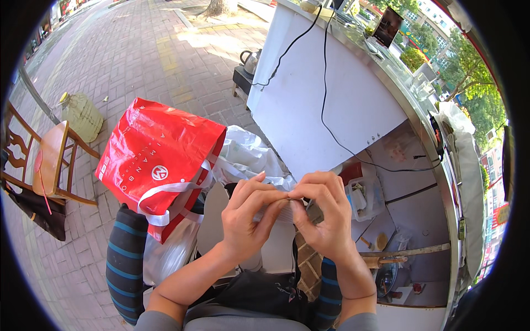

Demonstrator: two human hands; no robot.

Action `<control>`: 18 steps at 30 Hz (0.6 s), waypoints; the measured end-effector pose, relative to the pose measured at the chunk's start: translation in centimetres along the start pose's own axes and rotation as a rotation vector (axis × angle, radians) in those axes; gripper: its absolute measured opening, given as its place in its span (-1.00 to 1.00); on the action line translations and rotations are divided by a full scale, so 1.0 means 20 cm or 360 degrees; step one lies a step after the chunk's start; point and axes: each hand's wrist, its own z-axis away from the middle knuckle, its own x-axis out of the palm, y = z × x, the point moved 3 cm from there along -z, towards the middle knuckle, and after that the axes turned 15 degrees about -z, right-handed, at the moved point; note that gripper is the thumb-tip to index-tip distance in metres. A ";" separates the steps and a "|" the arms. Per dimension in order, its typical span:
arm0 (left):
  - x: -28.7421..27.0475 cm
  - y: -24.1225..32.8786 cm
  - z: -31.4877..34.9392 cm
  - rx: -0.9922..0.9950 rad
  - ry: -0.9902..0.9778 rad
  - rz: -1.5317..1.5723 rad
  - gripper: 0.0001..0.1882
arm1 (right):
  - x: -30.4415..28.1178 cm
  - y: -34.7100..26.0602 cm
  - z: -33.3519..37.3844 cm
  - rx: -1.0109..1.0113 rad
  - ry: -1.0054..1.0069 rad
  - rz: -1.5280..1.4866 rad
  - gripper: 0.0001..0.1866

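Note:
My left hand (249, 216) and my right hand (324, 212) meet in front of my lap, thumbs and index fingers pinched together tip to tip. Whatever lies between the fingertips is too small and covered to make out. Close to the left hand stands a large red shopping bag (160, 149) with white strap handles. Behind the hands, white plastic bags (248, 154) lie bunched up. Beside the right hand, a clear plastic box (364, 196) with small items in it sits on the counter's lower shelf.
A white counter (331, 88) rises ahead, a black cable (326, 83) hanging down its panel. To the right, open shelving (425, 220) holds odds and ends, with a wooden stick (406, 252) reaching across. Leftward are a wooden chair (52, 149), a pale jug (81, 116) and brick paving; a kettle (251, 60) stands farther off.

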 end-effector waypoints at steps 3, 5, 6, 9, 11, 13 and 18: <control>0.01 -0.01 -0.01 0.0027 -0.0073 -0.0028 -0.77 | -0.01 -0.01 0.00 -0.0292 -0.0103 0.0326 -0.78; 0.01 -0.02 0.00 -0.0031 -0.0106 -0.0033 -0.78 | -0.02 0.00 0.00 -0.0306 -0.0114 0.0369 -0.79; 0.01 -0.03 0.00 -0.0059 -0.0125 -0.0034 -0.78 | -0.03 0.01 0.01 -0.0285 -0.0084 0.0332 -0.81; 0.02 -0.06 0.02 -0.0249 -0.0167 0.0137 -0.81 | -0.05 0.02 0.02 -0.0232 -0.0017 0.0245 -0.84; 0.02 -0.08 0.03 -0.0243 -0.0163 0.0101 -0.82 | -0.06 0.02 0.02 -0.0213 -0.0009 0.0211 -0.85; 0.03 -0.09 0.03 -0.0219 -0.0146 0.0057 -0.84 | -0.07 0.02 0.02 -0.0220 -0.0022 0.0212 -0.85; 0.03 -0.08 0.03 -0.0089 -0.0056 0.0017 -0.89 | -0.07 0.01 0.00 -0.0256 -0.0051 0.0305 -0.84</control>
